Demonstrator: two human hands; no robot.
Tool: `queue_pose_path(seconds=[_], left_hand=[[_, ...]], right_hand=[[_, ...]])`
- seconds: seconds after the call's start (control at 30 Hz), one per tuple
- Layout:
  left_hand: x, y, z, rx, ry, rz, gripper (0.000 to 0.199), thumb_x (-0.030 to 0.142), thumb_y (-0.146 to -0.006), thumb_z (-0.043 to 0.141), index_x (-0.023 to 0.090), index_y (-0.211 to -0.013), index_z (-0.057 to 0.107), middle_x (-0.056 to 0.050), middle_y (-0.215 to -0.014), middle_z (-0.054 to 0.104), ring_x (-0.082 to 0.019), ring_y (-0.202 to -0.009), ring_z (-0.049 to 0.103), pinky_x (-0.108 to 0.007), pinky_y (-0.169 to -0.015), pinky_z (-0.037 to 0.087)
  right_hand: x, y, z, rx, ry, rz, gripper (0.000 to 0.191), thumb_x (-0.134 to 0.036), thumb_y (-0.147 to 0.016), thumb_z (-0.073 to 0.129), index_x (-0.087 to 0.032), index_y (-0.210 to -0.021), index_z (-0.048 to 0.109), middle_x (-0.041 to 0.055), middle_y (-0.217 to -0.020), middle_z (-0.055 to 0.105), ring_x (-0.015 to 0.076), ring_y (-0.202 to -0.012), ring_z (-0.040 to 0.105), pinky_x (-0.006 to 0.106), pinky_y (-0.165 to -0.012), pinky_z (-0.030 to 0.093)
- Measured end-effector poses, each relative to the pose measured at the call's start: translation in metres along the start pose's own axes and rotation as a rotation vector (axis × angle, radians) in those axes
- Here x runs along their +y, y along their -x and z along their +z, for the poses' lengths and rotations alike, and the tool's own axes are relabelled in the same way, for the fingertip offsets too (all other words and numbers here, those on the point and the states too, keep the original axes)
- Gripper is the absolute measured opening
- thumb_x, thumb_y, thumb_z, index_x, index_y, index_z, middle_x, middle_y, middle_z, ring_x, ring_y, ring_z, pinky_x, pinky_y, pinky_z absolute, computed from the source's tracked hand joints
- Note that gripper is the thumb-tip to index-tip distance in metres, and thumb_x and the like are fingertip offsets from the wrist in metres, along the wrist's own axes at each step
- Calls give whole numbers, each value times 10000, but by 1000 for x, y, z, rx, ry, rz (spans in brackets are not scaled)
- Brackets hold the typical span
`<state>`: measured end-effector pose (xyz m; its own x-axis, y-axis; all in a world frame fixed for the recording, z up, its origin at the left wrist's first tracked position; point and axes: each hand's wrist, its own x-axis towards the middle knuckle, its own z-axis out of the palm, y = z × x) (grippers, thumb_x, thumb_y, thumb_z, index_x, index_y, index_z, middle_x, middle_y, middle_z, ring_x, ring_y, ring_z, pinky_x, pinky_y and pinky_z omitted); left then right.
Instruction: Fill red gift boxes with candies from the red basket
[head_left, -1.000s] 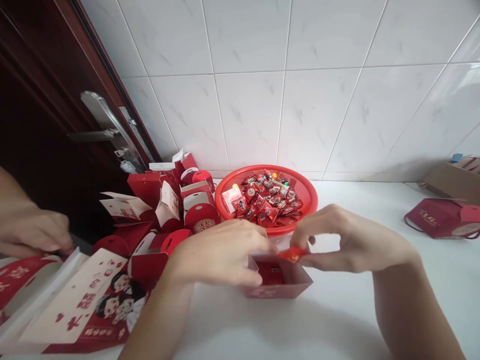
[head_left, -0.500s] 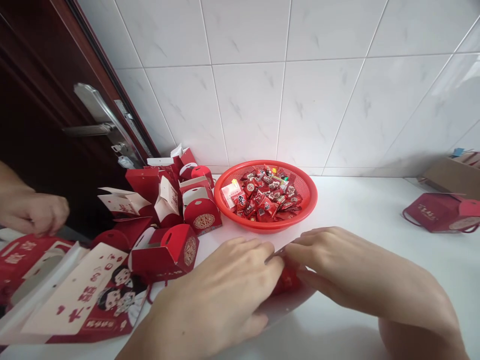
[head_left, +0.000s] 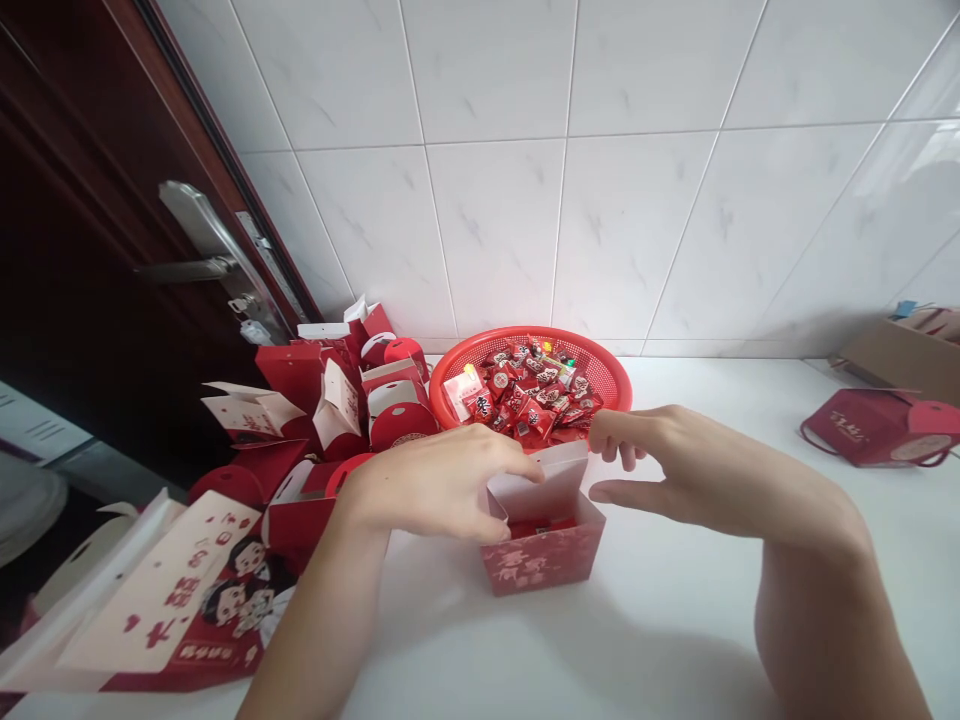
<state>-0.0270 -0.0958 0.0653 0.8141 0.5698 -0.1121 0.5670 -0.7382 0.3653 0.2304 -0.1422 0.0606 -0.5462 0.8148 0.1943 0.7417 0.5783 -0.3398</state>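
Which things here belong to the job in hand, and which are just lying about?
Job, it seems:
open box, left hand at its side
right hand, fingers apart
basket of sweets
red boxes at left, probably

Lying about, apparently:
maroon box at right
cardboard carton behind it

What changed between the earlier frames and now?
Right hand let go of the red-wrapped candy; its thumb and fingers are now apart. The other person's hand at far left is gone. Left hand stays at the gift box; the red basket hasn't moved.
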Motion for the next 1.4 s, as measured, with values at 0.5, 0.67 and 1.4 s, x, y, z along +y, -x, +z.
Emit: queue_pose_path(seconds=[0.5, 0.67, 1.4], left_hand=[[-5, 6, -6, -12, 96, -84, 715, 348, -745, 741, 290, -1417, 507, -28, -1295, 665, -256, -1125, 623, -286, -847, 472], [-9, -4, -2, 20, 71, -75, 177, 123, -737, 535, 210, -856, 632, 7, -835, 645, -172, -763, 580, -272, -623, 380], [-19, -12, 1, -29, 218, -133, 128, 281, -733, 721, 207, -734, 617, 26, -819, 641, -152, -751, 541, -268, -628, 383]], right_hand=[[-7, -24, 17, -247, -25, 143, 117, -209, -900, 587, -224, -808, 516, -11, -735, 629, 156, -638, 540, 282, -553, 336], [-4, -33, 28, -178, 8, 117, 305, -114, -890, 558, -209, -665, 375, -44, -608, 488, 112, -534, 369, 290, -510, 247], [0, -33, 29, -220, -207, 182, 205, -305, -921, 580, -230, -814, 422, -51, -697, 484, 111, -580, 396, 260, -495, 301]])
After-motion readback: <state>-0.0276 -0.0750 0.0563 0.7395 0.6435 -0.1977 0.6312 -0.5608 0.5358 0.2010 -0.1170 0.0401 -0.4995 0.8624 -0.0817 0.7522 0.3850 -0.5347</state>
